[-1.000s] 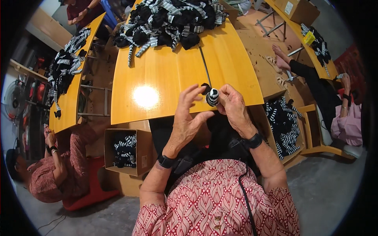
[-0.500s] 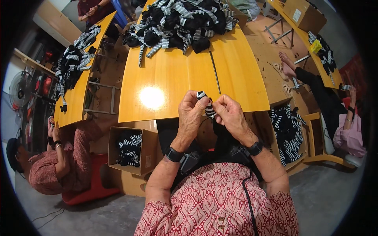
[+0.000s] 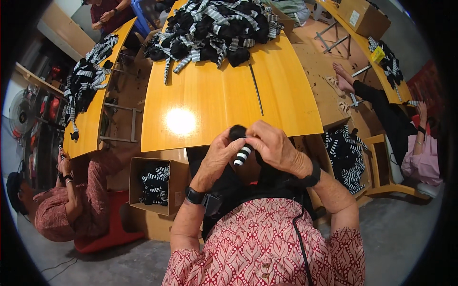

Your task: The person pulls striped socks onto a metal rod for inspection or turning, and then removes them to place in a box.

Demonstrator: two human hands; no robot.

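Observation:
Just beyond the near edge of the yellow table [image 3: 229, 114], a small black-and-white striped knitted tube [image 3: 242, 156] with a rounded black end is between my hands. My left hand [image 3: 215, 161] pinches its side near the black part. Thumb and fingers of my right hand [image 3: 274, 148] close on it from the other side, close to where black meets stripes. The striped end points down toward me. A thin dark rod [image 3: 256, 90] lies on the tabletop, its far end at a big pile of black and striped knitted pieces [image 3: 214, 33].
Below the table's left corner stands a cardboard box [image 3: 179, 188] holding striped pieces; more striped pieces [image 3: 346, 157] fill a box at right. Side tables carry further piles [image 3: 88, 78]. One person [image 3: 71, 205] sits at left, another [image 3: 420, 152] at right, another stands far left.
The tube has turned over: its striped end now points toward me and a black end shows on top. Both hands have come lower, the right hand reaching over the tube.

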